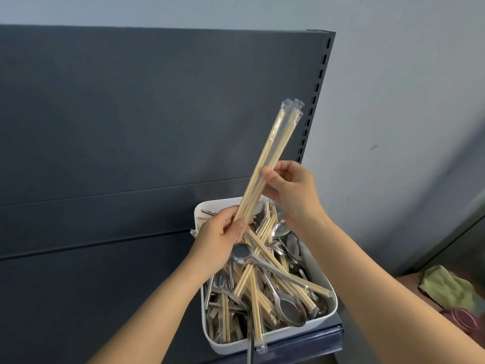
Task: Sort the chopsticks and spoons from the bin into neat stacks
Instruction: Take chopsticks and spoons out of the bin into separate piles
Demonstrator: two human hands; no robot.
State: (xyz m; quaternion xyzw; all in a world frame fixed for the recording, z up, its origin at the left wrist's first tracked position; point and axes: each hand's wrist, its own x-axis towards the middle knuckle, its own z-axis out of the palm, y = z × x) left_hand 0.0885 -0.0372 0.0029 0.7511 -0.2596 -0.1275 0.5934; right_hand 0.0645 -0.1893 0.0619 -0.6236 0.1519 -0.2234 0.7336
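A white bin (324, 281) on the dark shelf holds a jumble of wrapped wooden chopsticks (265, 279) and metal spoons (290, 310). Above the bin's far end I hold up a bundle of wrapped chopsticks (273, 151), tilted with the plastic ends up and to the right. My left hand (220, 239) grips the bundle's lower end. My right hand (291, 190) pinches the bundle at its middle with thumb and fingers.
A dark grey shelf back panel (131, 114) fills the left side, with a slotted upright (316, 93) at its right edge. A green cloth (446, 286) and a pink lid (463, 320) lie lower right beside a grey wall.
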